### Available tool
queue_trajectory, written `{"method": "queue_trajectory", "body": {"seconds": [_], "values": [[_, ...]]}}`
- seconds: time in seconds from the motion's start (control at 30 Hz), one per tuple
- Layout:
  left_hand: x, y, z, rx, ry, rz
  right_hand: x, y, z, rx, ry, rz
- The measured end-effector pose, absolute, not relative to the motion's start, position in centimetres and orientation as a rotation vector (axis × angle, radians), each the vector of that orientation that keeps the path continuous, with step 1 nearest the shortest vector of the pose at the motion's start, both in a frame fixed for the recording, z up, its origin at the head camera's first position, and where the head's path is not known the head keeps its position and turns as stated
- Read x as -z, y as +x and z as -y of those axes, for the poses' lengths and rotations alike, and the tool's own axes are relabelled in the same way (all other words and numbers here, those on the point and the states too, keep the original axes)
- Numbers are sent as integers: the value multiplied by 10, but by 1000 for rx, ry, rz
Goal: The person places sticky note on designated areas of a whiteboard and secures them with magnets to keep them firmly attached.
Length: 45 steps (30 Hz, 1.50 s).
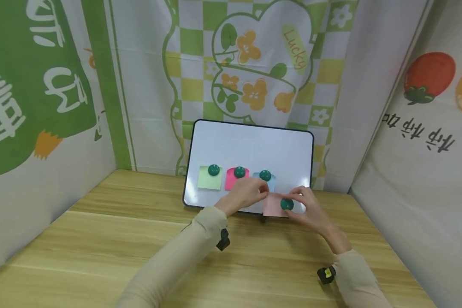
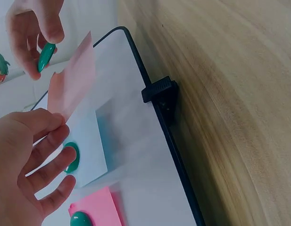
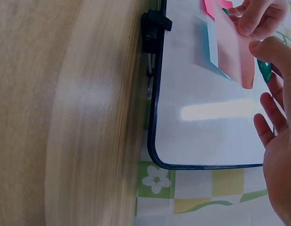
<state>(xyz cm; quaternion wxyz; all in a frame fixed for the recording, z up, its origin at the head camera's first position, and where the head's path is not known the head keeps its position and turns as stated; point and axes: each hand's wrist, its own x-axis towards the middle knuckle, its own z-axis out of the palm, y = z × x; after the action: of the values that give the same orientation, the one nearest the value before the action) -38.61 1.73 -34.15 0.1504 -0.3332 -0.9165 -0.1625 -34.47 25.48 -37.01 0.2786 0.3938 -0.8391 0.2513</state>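
Note:
My left hand (image 1: 245, 192) pinches a pale pink sticky note (image 1: 271, 206) by its upper left corner between thumb and forefinger. In the left wrist view the note (image 2: 78, 77) stands off the whiteboard (image 1: 250, 145) and curls slightly. My right hand (image 1: 311, 210) holds a round green magnet (image 1: 287, 204) between thumb and fingers, beside the note's right part. Seen from the left wrist, this magnet (image 2: 46, 57) is apart from the board. A light blue note (image 1: 272, 183) under a green magnet (image 1: 265, 175) is partly hidden behind my left hand.
A yellow-green note (image 1: 209, 182) and a bright pink note (image 1: 231, 181) are on the board's left, each under a green magnet. A black clip foot (image 2: 162, 94) grips the board's lower edge. The board leans on a wooden table (image 1: 131, 239) before a patterned curtain (image 1: 196, 81).

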Motion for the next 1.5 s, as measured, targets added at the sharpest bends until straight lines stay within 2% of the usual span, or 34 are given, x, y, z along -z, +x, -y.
{"method": "queue_trajectory", "body": {"seconds": [0.73, 1.5], "values": [[332, -399, -45, 349, -907, 2493, 364, -367, -260, -596, 1024, 2058], [322, -418, -70, 253, -776, 2397, 358, -383, -265, -559, 851, 2000]]}}
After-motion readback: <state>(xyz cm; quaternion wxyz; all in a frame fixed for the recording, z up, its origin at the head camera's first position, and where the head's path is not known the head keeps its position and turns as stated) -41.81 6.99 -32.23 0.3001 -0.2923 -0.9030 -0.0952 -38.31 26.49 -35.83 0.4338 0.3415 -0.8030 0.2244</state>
